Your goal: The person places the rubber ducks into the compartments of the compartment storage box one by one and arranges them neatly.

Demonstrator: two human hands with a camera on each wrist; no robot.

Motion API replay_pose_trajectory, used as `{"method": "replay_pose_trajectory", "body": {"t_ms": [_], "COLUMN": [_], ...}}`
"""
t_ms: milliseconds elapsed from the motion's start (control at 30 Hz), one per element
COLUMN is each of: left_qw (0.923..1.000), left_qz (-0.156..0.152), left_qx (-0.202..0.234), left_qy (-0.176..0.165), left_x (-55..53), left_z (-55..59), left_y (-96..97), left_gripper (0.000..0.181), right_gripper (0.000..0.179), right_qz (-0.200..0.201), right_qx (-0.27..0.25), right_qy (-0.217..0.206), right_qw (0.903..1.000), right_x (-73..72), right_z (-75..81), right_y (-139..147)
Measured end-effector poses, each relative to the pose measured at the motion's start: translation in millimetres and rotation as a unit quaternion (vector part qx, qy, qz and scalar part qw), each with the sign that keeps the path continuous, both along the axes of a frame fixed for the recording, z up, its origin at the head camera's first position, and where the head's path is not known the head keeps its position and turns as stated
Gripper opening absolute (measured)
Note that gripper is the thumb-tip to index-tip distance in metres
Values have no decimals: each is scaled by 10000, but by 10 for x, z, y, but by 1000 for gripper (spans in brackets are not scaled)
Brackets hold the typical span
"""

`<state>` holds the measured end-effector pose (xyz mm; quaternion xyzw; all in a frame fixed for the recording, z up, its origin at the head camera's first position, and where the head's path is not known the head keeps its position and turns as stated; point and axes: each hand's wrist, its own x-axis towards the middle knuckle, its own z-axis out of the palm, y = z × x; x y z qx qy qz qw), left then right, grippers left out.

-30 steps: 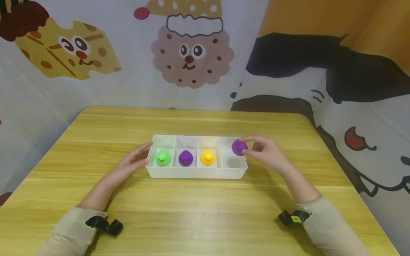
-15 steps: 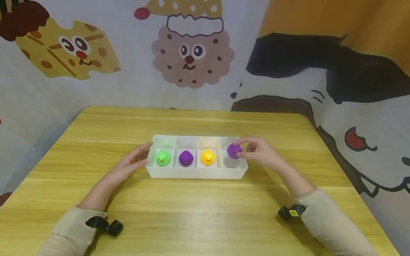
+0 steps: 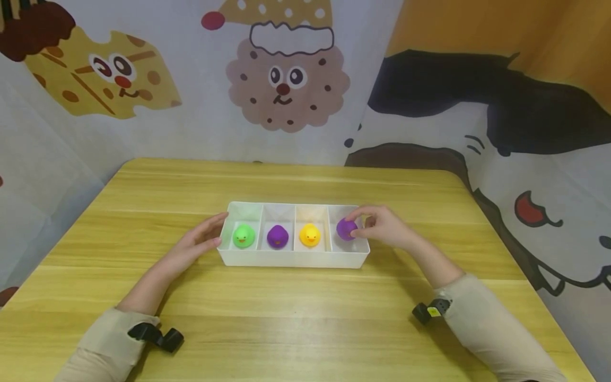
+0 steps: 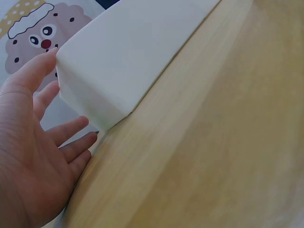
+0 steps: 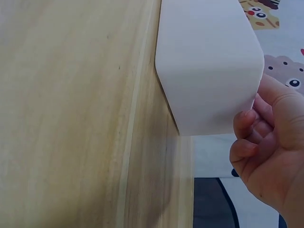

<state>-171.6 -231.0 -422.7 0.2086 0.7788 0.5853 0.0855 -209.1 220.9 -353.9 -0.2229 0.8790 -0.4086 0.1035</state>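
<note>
In the head view, a white box [image 3: 294, 259] with a row of compartments stands on the table. From left to right it holds a green rubber duck [image 3: 244, 235], a purple rubber duck [image 3: 277, 236] and a yellow rubber duck [image 3: 310, 235], one per compartment. Inside the rightmost compartment, my right hand [image 3: 385, 227] pinches another round purple rubber duck [image 3: 346, 229] between thumb and fingers; its face does not show. My left hand [image 3: 194, 246] touches the box's left end with thumb and fingertips, its fingers loosely extended. Both wrist views show the box's outer walls [image 4: 118, 52], with the ducks hidden.
The wooden table [image 3: 296, 323] extends around the box on all sides. Behind it hangs a cloth [image 3: 191, 138] printed with cartoon figures. A black wrist camera [image 3: 156, 337] is strapped to the left sleeve, and another wrist camera [image 3: 431, 311] to the right sleeve.
My right hand has moved left and down, bringing the pinched purple duck from the box's back right rim lower into the rightmost compartment. The left hand has stayed in place.
</note>
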Motion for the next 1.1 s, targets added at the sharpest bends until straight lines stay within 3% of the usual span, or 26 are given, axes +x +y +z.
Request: {"method": "replay_pose_trajectory", "body": {"t_ms": [67, 200, 1100], "left_qw": [10000, 10000, 10000], "left_qz": [-10, -5, 22], "left_qx": [0, -10, -10], "left_qy": [1, -8, -34], "left_x": [0, -4, 5], "left_z": [-2, 2, 7], "left_y": [0, 1, 8], "left_gripper": [56, 56, 56], "right_gripper": [30, 29, 24], "right_qz": [15, 81, 406], "right_qx": [13, 105, 922], "right_qy": [-16, -39, -295], "right_qw": [10000, 9999, 9945], "right_x": [-65, -98, -165], "right_z": [-94, -121, -32], "right_y": [31, 25, -101]}}
